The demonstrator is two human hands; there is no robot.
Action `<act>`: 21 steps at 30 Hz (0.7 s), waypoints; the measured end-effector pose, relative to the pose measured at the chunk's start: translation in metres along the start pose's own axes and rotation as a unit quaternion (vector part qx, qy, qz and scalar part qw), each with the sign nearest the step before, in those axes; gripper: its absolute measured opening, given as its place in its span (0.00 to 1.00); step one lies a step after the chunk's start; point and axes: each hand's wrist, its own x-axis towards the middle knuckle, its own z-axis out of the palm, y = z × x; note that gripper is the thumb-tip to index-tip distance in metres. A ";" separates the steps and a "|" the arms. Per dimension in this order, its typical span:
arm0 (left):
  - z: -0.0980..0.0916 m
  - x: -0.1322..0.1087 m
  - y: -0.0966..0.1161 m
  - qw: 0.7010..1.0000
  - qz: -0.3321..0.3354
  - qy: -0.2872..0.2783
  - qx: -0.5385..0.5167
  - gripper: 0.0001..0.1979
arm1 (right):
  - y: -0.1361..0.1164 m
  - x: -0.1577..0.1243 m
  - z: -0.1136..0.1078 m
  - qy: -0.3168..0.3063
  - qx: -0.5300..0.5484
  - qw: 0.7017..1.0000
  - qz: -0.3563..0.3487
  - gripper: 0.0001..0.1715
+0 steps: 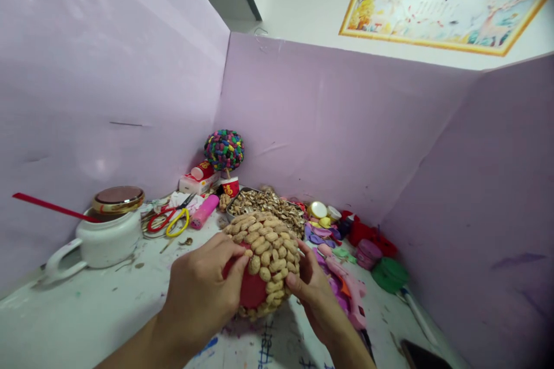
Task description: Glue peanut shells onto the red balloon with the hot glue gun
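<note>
Peanut-covered ball [270, 251] | far side hidden | left hand [205, 285] partly hides red patch [253, 289]

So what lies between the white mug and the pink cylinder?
Mainly the red-and-yellow-handled scissors, as the head view shows.

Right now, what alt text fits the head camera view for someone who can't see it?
The left hand pinches a small tan piece at the bare red patch of a ball mostly covered in peanuts, which the right hand supports. Beyond are peanut shells, scissors and a multicoloured ball; a white mug stands at left.
</note>
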 end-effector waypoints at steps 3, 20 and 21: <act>0.001 0.000 0.002 0.998 0.019 0.001 0.068 0.03 | 0.001 0.002 -0.001 -0.001 -0.002 1.000 -0.005 0.50; 0.001 0.003 0.005 0.977 -0.016 -0.038 0.207 0.06 | 0.006 0.003 -0.004 -0.013 -0.002 1.000 -0.013 0.49; 0.000 0.003 0.005 0.979 -0.014 -0.041 0.198 0.07 | 0.006 0.003 -0.004 -0.010 -0.001 1.000 -0.012 0.49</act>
